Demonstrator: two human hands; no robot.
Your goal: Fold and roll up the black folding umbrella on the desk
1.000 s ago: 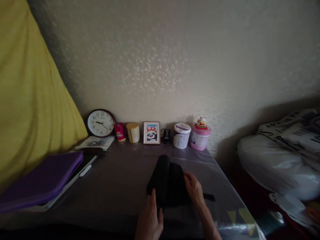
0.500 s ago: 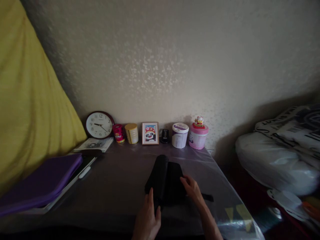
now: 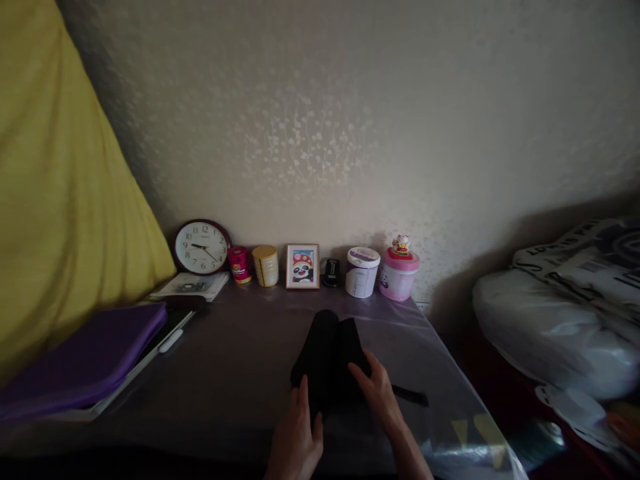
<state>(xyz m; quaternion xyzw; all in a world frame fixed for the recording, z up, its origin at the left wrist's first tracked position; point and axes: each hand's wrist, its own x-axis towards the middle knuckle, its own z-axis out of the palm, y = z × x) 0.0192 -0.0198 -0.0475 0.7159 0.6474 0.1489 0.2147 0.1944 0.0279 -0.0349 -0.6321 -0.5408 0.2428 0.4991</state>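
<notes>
- On the near middle of the dark table under a clear plastic sheet (image 3: pixel 225 363), in the head view, lies the folded black fabric piece (image 3: pixel 325 353). A thin black strap (image 3: pixel 411 396) trails from it to the right.
- The left hand (image 3: pixel 297 437) lies flat with its fingers stretched out and unclenched. Its fingertips touch the near left edge of the fabric, much as half a second ago.
- The right hand (image 3: pixel 377 393) rests on the fabric's right part with its fingers spread on top, gripping nothing. It has slid left across the fabric since the earlier frames.
- The fabric's right flap now looks narrower than before and sits closer against the rolled left part.
- Along the far edge against the wall, nothing has moved. From left to right stand a round dark-rimmed wall clock (image 3: pixel 203 247), a red tin (image 3: pixel 240 264), a yellow tin (image 3: pixel 265 265), a framed panda picture (image 3: pixel 303 266), a white tub with a purple lid (image 3: pixel 363 271) and a pink tub (image 3: pixel 399 277).
- At the left, a flat purple case (image 3: pixel 85 357) lies below a yellow curtain (image 3: pixel 60 200).
</notes>
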